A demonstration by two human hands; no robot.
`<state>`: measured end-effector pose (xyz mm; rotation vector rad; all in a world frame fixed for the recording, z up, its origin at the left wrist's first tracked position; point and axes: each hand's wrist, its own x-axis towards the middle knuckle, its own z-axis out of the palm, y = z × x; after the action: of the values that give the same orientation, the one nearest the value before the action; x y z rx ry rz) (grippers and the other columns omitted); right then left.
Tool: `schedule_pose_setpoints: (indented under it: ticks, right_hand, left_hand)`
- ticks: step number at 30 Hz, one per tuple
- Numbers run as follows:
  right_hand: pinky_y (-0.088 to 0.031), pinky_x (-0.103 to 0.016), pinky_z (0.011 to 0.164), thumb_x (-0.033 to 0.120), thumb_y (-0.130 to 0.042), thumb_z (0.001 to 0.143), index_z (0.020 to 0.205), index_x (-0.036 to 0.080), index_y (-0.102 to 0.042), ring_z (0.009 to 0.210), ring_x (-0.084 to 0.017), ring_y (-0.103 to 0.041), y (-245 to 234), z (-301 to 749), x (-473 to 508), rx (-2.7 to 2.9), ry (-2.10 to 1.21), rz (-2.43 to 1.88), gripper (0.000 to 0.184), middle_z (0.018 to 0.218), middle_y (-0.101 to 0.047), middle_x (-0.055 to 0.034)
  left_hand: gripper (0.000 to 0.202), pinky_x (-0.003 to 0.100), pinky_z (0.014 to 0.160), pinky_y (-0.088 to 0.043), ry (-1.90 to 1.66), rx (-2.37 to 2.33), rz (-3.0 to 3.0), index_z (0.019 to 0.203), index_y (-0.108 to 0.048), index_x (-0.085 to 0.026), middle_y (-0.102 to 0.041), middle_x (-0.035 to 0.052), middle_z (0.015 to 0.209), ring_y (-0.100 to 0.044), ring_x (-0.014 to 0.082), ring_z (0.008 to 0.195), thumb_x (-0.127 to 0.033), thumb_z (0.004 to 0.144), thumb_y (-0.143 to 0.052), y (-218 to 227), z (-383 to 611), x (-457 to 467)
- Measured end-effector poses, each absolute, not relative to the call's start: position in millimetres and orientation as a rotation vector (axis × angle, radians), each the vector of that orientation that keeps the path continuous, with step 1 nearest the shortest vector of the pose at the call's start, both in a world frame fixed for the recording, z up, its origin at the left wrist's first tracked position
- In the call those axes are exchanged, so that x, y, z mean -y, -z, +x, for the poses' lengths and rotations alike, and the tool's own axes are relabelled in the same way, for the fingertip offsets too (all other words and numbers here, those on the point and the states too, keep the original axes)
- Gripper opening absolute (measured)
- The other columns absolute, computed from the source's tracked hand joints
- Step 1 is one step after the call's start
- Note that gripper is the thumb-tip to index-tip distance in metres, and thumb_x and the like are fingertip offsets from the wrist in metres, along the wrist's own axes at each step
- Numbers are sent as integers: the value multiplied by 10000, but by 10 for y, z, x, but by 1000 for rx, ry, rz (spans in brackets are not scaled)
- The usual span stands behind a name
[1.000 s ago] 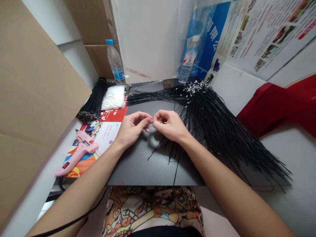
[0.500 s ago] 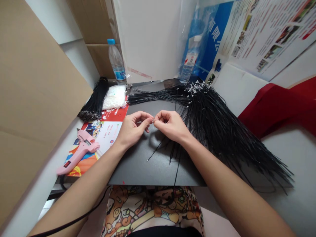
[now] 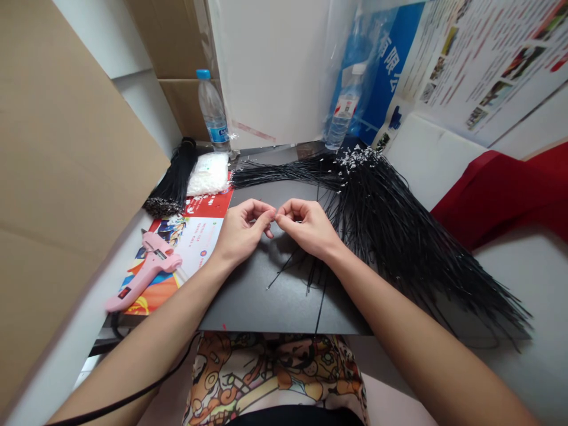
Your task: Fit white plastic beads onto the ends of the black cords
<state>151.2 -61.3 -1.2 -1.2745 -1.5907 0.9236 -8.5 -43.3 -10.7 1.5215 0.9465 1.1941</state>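
My left hand (image 3: pixel 245 231) and my right hand (image 3: pixel 306 225) meet fingertip to fingertip above the dark grey table (image 3: pixel 261 313). Each is closed in a pinch of thumb and forefinger. Whatever sits between the tips is too small and covered to make out. Below and beside my right hand, a few loose black cords (image 3: pixel 280 272) lie on the table, small pale tips on some ends. A large heap of black cords (image 3: pixel 399 236) with white ends spreads to the right of that hand. Behind both hands runs a thinner bundle of black cords (image 3: pixel 284 171).
A pink glue gun (image 3: pixel 151 269) lies on a colourful printed sheet (image 3: pixel 195 236) at left. Behind it are a bag of small white pieces (image 3: pixel 208 173) and a tied black cord bundle (image 3: pixel 175 177). Two plastic bottles (image 3: pixel 213 115) (image 3: pixel 345 112) stand at the back. Cardboard (image 3: pixel 66 148) rises on the left.
The whole view has shifted slightly. Both hands keep the same pinch at nearly the same spot; the tiny pale glint between their fingertips no longer shows clearly.
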Motion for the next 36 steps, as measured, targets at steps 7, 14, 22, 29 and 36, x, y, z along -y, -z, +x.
schedule_pose_setpoints:
  ticks: [7, 14, 22, 29, 36]
  right_hand:
    - [-332, -220, 532, 294, -613, 802, 749, 150, -652, 541, -76, -432, 13, 1502, 625, 1670, -770, -1270, 158, 618, -581, 17]
    - [-384, -217, 527, 302, -628, 794, 765, 150, -662, 525, -80, -475, 2, 1518, 612, 1662, -714, -1261, 158, 647, -634, -2]
    - [-436, -221, 589, 265, -603, 778, 700, 166, -614, 573, -94, -541, -6, 1500, 618, 1645, -706, -1254, 126, 642, -632, 4]
    - [-455, -213, 591, 257, -584, 769, 692, 170, -587, 578, -96, -565, 23, 1483, 621, 1640, -749, -1237, 117, 653, -647, 3]
    - [-437, -192, 513, 252, -571, 770, 712, 174, -581, 553, -94, -535, 26, 1477, 645, 1669, -731, -1235, 98, 651, -644, 1]
  left_hand:
    - [411, 240, 531, -496, -1212, -958, 1488, 778, -661, -145, -668, 8, 685, -594, 102, 494, -520, 714, -817, 80, -78, 434]
    - [422, 232, 518, -492, -1226, -933, 1456, 792, -660, -144, -665, 4, 707, -586, 90, 486, -525, 710, -821, 80, -102, 398]
    - [370, 234, 531, -494, -1193, -930, 1460, 795, -658, -141, -665, 6, 713, -589, 89, 489, -481, 749, -797, 101, -107, 395]
    - [400, 242, 556, -515, -1179, -910, 1389, 785, -637, -142, -653, -9, 701, -613, 101, 515, -479, 701, -835, 101, -59, 419]
    - [321, 240, 571, -516, -1175, -908, 1380, 795, -640, -141, -661, -5, 709, -619, 100, 538, -414, 751, -802, 133, -62, 419]
